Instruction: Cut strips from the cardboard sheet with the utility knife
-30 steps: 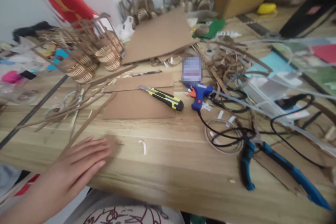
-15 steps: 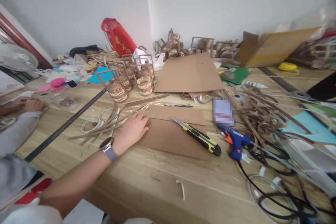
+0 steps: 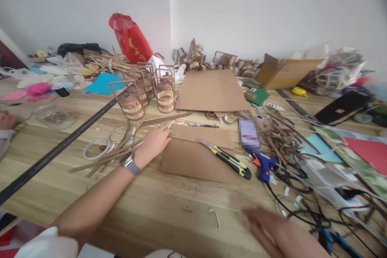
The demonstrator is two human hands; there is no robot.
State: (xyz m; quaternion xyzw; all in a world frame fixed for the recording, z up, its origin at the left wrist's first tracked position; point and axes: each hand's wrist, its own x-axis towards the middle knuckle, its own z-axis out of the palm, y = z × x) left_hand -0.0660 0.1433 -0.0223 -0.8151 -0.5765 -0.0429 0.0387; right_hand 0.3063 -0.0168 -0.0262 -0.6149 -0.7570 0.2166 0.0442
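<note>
My left hand point(image 3: 153, 142) lies flat, fingers stretched out, at the upper left edge of a brown cardboard piece point(image 3: 187, 161). A narrower cardboard strip point(image 3: 208, 135) lies along its top; the left fingertips touch its left end. Across the cardboard rests a yellow and black utility knife point(image 3: 229, 162), blade out and pointing up and left. At the lower right, my right hand point(image 3: 272, 227) is blurred by motion; its fingers look extended, and I see nothing in them. A blue glue gun point(image 3: 265, 167) lies right of the knife. Above the strip is a pen point(image 3: 203, 125).
Small woven baskets point(image 3: 132, 107) with handles stand behind the left hand. A large cardboard sheet point(image 3: 211, 90) lies farther back. Brown strips point(image 3: 281, 137), cables and pliers point(image 3: 335, 242) crowd the right side. A dark bar point(image 3: 69, 141) crosses the left; another person's hand point(image 3: 7, 121) is beyond.
My right hand has come into view at the lower right. The view has shifted toward the right. My left hand stays at the cardboard's edge, and the knife remains lying on it.
</note>
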